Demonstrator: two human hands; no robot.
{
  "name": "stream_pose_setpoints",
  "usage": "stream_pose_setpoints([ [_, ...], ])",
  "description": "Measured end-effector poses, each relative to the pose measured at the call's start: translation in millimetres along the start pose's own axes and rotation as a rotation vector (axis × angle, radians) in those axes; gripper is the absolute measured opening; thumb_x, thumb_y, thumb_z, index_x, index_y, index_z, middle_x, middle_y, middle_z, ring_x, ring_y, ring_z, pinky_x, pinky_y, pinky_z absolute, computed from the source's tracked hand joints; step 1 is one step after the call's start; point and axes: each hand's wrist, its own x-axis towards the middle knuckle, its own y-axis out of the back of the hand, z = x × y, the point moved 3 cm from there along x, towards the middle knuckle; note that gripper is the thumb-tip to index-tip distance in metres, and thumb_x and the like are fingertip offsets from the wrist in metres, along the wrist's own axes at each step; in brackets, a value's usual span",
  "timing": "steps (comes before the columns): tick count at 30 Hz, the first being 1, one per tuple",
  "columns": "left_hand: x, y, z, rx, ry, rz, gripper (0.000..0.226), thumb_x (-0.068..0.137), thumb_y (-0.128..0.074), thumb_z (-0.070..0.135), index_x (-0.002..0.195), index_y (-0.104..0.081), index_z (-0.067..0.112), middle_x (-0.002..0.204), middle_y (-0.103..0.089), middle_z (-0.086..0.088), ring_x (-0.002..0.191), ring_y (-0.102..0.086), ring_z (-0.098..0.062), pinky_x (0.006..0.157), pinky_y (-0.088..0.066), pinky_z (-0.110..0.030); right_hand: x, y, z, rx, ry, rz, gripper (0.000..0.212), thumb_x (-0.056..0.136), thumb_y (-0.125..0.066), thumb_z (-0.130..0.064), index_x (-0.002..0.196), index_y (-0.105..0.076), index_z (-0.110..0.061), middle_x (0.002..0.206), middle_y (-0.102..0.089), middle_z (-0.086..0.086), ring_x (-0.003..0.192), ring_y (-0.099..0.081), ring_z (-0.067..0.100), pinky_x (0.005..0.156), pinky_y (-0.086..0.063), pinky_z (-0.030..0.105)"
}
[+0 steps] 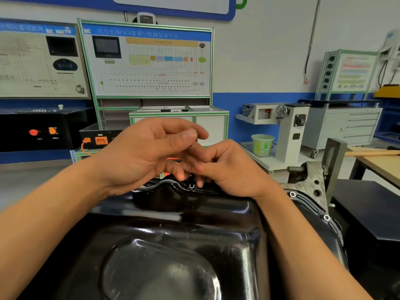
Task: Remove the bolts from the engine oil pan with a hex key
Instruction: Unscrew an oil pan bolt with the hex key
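Black oil pan (173, 245) fills the near middle. The 2 hands meet over its far rim: left hand (149, 152) curled, thumb on forefinger, right hand (225, 169) curled, fingertips down by a silver ring (191, 186). Can't tell what either's gripping.

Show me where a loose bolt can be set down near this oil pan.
On the oil pan, the broad oval panel between the forearms is bare. So is the black surface right of it, beside the wooden bench. Crowded: the pan's far rim, where left hand and right hand meet.
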Motion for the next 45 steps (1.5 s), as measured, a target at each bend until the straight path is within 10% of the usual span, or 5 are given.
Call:
stream_pose_setpoints([
  [10,4.8,4.3,0.4,0.208,-0.099,0.417,0.046,0.086,-0.062,0.035,0.053,-0.050,0.005,0.030,-0.031,-0.003,0.024,-0.025,-0.015,0.037,-0.019,-0.023,2.7,0.3,4.0,-0.045,-0.053,-0.031,0.012,0.091,-0.072,-0.016,0.092,-0.078,-0.006,0.079,-0.076,0.006,0.056,-0.052,0.010,0.057,-0.045,0.017],
  [21,-1.6,1.9,0.8,-0.093,0.057,-0.078,0.034,0.084,-0.060,0.027,0.105,-0.072,0.003,0.085,-0.074,-0.018,0.072,-0.071,-0.025,0.053,-0.055,-0.026,0.4,3.8,4.6,-0.016,0.015,0.007,0.040,0.092,-0.067,-0.003,0.066,-0.076,-0.031,0.061,-0.070,-0.011,0.054,-0.054,0.004,0.061,-0.046,0.014],
  [26,-0.5,0.9,2.3,0.118,-0.034,0.092,0.018,0.073,-0.081,0.035,0.079,-0.075,0.020,0.063,-0.069,-0.012,0.053,-0.065,-0.021,0.039,-0.045,-0.021,0.8,0.6,3.7,0.030,-0.016,0.006,0.007,0.084,-0.073,-0.023,0.080,-0.078,-0.020,0.079,-0.075,0.010,0.059,-0.054,0.015,0.067,-0.048,0.033],
  [35,3.1,3.9,1.3,0.190,-0.042,0.393,0.048,0.090,-0.057,0.038,0.048,-0.053,0.015,0.029,-0.034,-0.001,0.025,-0.038,-0.018,0.044,-0.026,-0.028,4.9,0.2,15.8,0.305,-0.138,-0.084,0.031,0.093,-0.054,-0.020,0.107,-0.069,0.004,0.091,-0.075,0.012,0.063,-0.060,0.016,0.060,-0.049,0.023],
  [45,-3.2,4.8,2.4,-0.191,0.134,-0.051,0.030,0.088,-0.054,0.027,0.095,-0.075,0.006,0.079,-0.071,-0.019,0.070,-0.066,-0.031,0.051,-0.052,-0.027,3.1,-0.9,7.5,0.392,-0.089,-0.085,0.026,0.086,-0.053,-0.008,0.075,-0.075,-0.014,0.087,-0.066,0.022,0.060,-0.055,0.016,0.061,-0.048,0.023],
])
